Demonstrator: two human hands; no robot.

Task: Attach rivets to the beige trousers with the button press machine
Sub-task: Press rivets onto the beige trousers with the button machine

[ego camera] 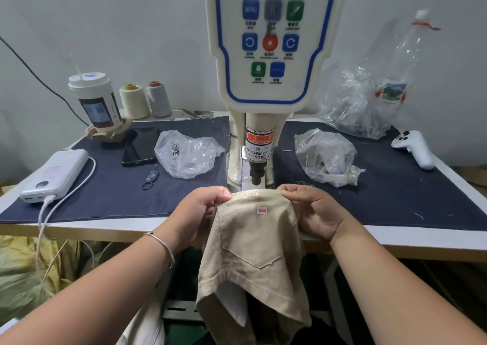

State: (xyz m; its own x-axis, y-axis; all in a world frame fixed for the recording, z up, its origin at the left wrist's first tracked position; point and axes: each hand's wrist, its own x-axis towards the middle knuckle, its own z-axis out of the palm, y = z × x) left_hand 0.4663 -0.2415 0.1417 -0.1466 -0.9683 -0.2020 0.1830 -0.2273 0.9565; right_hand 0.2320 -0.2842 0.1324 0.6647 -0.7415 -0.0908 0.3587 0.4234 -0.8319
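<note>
The beige trousers [253, 241] hang over the table's front edge, their top edge lying just below the punch of the button press machine [271, 54]. A small white sticker with a red arrow [262, 210] sits near that top edge. My left hand [201, 212] pinches the fabric's upper left corner. My right hand [315, 212] pinches the upper right corner. The machine's punch head [257, 172] stands just above the cloth, apart from it. Two clear plastic bags with small metal parts lie either side: the left bag [185, 153] and the right bag [328, 154].
A dark blue cloth [118, 194] covers the table. On the left are a white power bank [54, 176] with cable, a phone [141, 146], a cup [96, 99] and two thread cones [145, 100]. On the right are a white controller [415, 148] and a plastic bottle [395, 81].
</note>
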